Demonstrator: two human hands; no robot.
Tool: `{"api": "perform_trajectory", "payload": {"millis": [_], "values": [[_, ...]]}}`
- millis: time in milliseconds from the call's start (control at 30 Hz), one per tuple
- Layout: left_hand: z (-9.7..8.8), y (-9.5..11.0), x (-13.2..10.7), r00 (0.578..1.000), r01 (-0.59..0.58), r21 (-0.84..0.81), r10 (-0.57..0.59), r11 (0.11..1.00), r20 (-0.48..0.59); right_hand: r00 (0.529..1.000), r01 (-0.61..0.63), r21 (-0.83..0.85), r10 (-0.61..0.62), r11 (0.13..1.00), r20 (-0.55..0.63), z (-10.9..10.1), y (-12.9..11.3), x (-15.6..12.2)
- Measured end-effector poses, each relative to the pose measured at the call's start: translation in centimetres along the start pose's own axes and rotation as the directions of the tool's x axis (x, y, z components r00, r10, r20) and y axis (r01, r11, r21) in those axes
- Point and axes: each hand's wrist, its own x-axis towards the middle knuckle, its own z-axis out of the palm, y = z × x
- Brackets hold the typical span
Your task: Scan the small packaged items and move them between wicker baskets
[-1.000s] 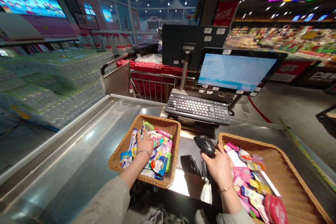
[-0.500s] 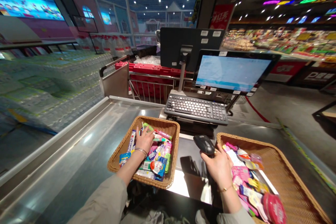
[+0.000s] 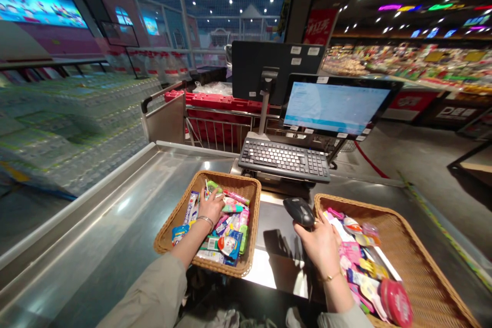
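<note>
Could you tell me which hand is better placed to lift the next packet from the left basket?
Probably the left hand: it rests on the packets inside the left basket, while the right hand is occupied, gripping the scanner.

The worktop [image 3: 115, 225] was brushed steel, smooth and shiny, streaked with reflected light. The left basket [image 3: 175, 220] and the right basket [image 3: 423, 246] were rough woven wicker. The packets [image 3: 226, 238] looked like glossy plastic film and printed card. The scanner [image 3: 300, 211] was smooth dark plastic with a slight sheen, the keyboard [image 3: 284, 159] matt black plastic. The sleeve [image 3: 154, 292] was matt cloth.
</note>
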Motion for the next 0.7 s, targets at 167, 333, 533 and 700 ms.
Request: {"api": "perform_trajectory", "payload": {"millis": [167, 333, 533, 700], "values": [[-0.2, 0.4, 0.1, 0.997, 0.073, 0.050, -0.074, 0.996, 0.027, 1.000, 0.015, 0.001, -0.015, 1.000, 0.005, 0.1, 0.0, 0.0], [-0.4, 1.3, 0.3, 0.990, 0.093, 0.090, -0.101, 0.992, 0.094, 0.999, 0.036, -0.001, -0.036, 0.999, -0.016, 0.2, 0.0, -0.1], [-0.4, 2.4, 0.1, 0.990, 0.053, 0.120, -0.068, 0.991, 0.120, 1.000, 0.026, 0.026, -0.025, 0.999, -0.018, 0.2, 0.6, -0.3], [-0.4, 2.6, 0.0, 0.991, 0.061, 0.128, -0.076, 0.990, 0.111, 1.000, 0.010, 0.021, -0.010, 1.000, 0.003, 0.0, 0.8, -0.4]]}}
